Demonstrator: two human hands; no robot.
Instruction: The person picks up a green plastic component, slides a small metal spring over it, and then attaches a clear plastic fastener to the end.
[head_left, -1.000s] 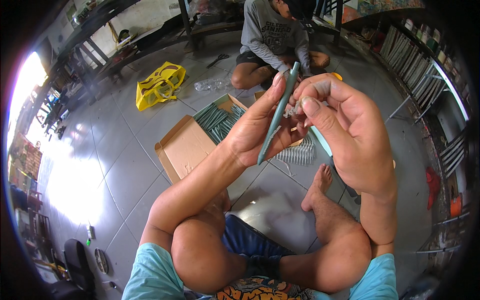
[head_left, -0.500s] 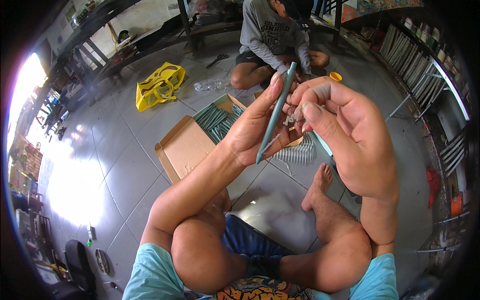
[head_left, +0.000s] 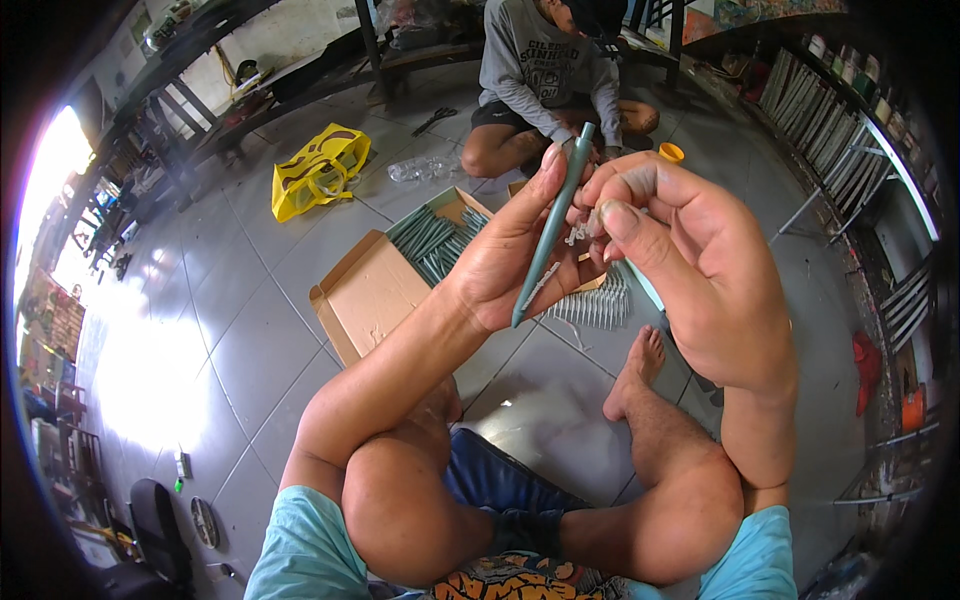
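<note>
My left hand (head_left: pixel 490 262) holds a grey-green pen (head_left: pixel 556 225) slantwise across its fingers, tip toward me and thumb along its upper part. A narrow whitish strip (head_left: pixel 541 284) shows along the pen near the tip; I cannot tell whether it is stuck on or printed. Close beside the pen, my right hand (head_left: pixel 715 270) is closed in a pinch, thumb against the bent forefinger. Small whitish, crumpled-looking bits (head_left: pixel 577 235) show at its fingertips, between the two hands. The fingers hide part of them.
An open cardboard box (head_left: pixel 365 290) holds many green pens (head_left: pixel 435 240). Pale slim pieces (head_left: pixel 600 306) lie in a row on the tiles. A co-worker (head_left: pixel 540 80) sits ahead. A yellow bag (head_left: pixel 318 172) and a clear plastic bottle (head_left: pixel 420 168) lie farther off, left.
Both hands stay nearly in place with the same hold. The whitish bits at the right fingertips have shifted slightly.
</note>
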